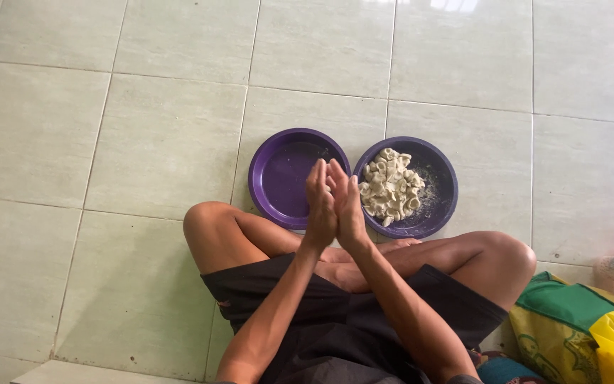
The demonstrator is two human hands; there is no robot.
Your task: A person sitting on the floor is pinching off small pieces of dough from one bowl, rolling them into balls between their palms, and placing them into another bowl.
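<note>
Two purple plates (278,186), two hands (334,206)

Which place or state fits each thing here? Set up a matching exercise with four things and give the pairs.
Things:
1. left purple plate
2. right purple plate
3. hands
4. green and yellow cloth

Descriptions:
A. pressed palm to palm above the plates
B. holds pale dough pieces
C. no dough pieces in it
D. lies on the floor tiles beside the right knee

Pairs: 1-C, 2-B, 3-A, 4-D
</note>
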